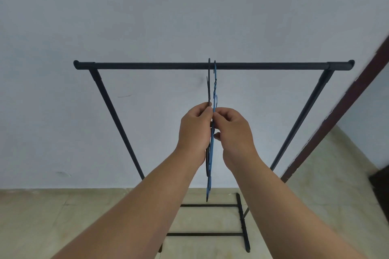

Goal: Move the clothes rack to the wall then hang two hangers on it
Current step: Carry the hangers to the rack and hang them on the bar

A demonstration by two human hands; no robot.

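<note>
The black clothes rack stands close to the pale wall, its top bar running across the middle of the view. Two hangers hang edge-on with their hooks over the bar, right of its middle: a black hanger on the left and a blue hanger beside it on the right. My left hand pinches the black hanger below its hook. My right hand pinches the blue hanger at the same height. The two hands nearly touch, and they hide the middle of both hangers.
The pale wall fills the background behind the rack. A dark brown door frame slants up at the right, beside the rack's right leg. Beige floor tiles lie below, with the rack's black base bars on them.
</note>
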